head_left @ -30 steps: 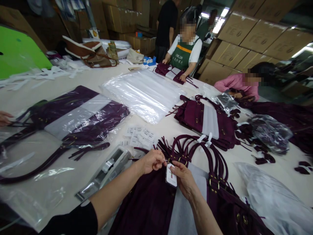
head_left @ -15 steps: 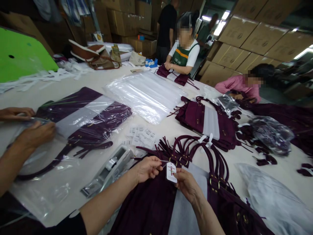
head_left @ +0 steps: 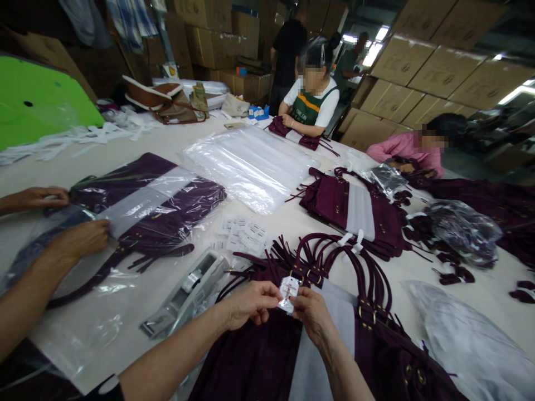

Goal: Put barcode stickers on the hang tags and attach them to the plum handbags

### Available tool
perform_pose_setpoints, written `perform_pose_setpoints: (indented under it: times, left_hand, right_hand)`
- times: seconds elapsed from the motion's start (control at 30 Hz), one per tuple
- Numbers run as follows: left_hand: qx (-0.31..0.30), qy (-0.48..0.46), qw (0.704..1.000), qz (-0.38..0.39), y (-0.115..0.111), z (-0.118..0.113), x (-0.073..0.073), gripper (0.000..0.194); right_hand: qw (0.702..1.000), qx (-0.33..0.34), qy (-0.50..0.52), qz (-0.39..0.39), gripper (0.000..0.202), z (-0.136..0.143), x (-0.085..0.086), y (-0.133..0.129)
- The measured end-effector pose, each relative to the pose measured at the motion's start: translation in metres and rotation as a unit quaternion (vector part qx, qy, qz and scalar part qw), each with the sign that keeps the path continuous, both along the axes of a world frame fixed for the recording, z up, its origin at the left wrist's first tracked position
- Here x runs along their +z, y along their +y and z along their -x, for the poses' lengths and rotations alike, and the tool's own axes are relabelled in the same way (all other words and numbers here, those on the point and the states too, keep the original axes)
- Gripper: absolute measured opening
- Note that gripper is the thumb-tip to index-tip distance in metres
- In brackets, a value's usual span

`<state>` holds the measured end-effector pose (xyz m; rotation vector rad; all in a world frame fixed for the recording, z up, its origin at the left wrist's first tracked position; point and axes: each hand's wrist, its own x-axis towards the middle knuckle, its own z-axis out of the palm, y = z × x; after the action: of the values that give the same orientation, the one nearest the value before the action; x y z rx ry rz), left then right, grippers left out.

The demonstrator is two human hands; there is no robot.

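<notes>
A small white hang tag [head_left: 288,292] is pinched between both hands above a stack of dark purple handbags [head_left: 259,345]. My left hand [head_left: 256,303] grips the tag's left edge with thumb and fingertips. My right hand [head_left: 311,312] holds its right edge, thumb on the front. Beneath, the top bag has gold buckles, upright looped handles [head_left: 371,267] and a pale protective sheet [head_left: 320,356] across its middle. Left of my hands stands a grey tape dispenser [head_left: 188,289]. Several small printed white labels [head_left: 244,234] lie beyond it.
At left, a co-worker's hands [head_left: 86,239] touch a purple bag in clear plastic [head_left: 167,195]. Clear plastic bags [head_left: 251,161] lie mid-table. More folded purple bags [head_left: 334,206] sit at right, near plastic-wrapped pieces [head_left: 463,228]. Two people work across the table; cartons [head_left: 434,67] rise behind.
My left hand has shifted right from the tag's string to its edge, and the tag has tilted, now looking shinier. The co-worker's hands at left have moved right along the plastic.
</notes>
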<state>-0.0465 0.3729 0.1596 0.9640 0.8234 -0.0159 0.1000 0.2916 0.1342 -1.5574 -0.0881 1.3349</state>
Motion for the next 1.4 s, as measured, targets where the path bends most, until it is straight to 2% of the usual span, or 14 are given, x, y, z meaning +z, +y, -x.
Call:
perform_pose_setpoints:
  times: [0.13,0.23,0.37,0.47,0.6,0.73,0.9,0.97,1.07,1.13,1.3,1.4]
  left_hand:
    - [0.011,0.025,0.998,-0.061,-0.008,-0.005,0.001,0.018]
    - [0.008,0.030,0.997,-0.076,-0.015,-0.008,0.000,0.021]
    - [0.014,-0.006,1.000,-0.017,-0.032,-0.010,-0.003,0.035]
    - [0.044,-0.040,0.997,0.038,-0.047,-0.011,-0.002,0.053]
    - [0.095,-0.013,0.995,0.019,-0.058,-0.015,0.003,0.067]
    - [0.118,0.010,0.992,-0.036,-0.056,-0.017,0.000,0.059]
    - [0.118,0.014,0.988,-0.100,-0.050,-0.017,-0.003,0.046]
    - [0.137,-0.001,0.987,-0.085,-0.050,-0.017,0.000,0.046]
    - [0.178,-0.046,0.983,0.001,-0.053,-0.019,0.003,0.052]
    - [0.191,-0.053,0.980,0.011,-0.053,-0.021,0.002,0.052]
    - [0.233,-0.001,0.968,-0.088,-0.043,-0.024,-0.004,0.039]
    - [0.245,0.007,0.960,-0.137,-0.043,-0.020,-0.004,0.035]
  right_hand:
    - [1.000,-0.011,0.004,-0.005,0.014,0.000,0.001,0.000]
    - [1.000,-0.023,0.006,-0.009,0.013,0.000,0.004,0.000]
    - [0.999,-0.041,0.006,-0.021,0.012,0.004,0.006,0.001]
    - [0.998,-0.054,0.009,-0.031,0.013,0.006,0.003,0.001]
    - [0.997,-0.066,0.013,-0.033,0.017,0.007,-0.002,-0.002]
    - [0.997,-0.049,0.023,-0.059,0.023,0.012,-0.001,-0.008]
    - [0.993,-0.020,-0.006,-0.113,0.026,0.018,0.003,-0.013]
    - [0.991,-0.033,-0.002,-0.133,0.027,0.019,0.002,-0.014]
    - [0.984,-0.071,0.037,-0.160,0.032,0.022,0.000,-0.016]
    - [0.982,-0.074,0.042,-0.168,0.034,0.024,-0.003,-0.017]
    - [0.988,-0.048,-0.064,-0.132,0.037,0.026,-0.007,-0.022]
    - [0.981,-0.096,-0.118,-0.121,0.038,0.020,-0.005,-0.027]
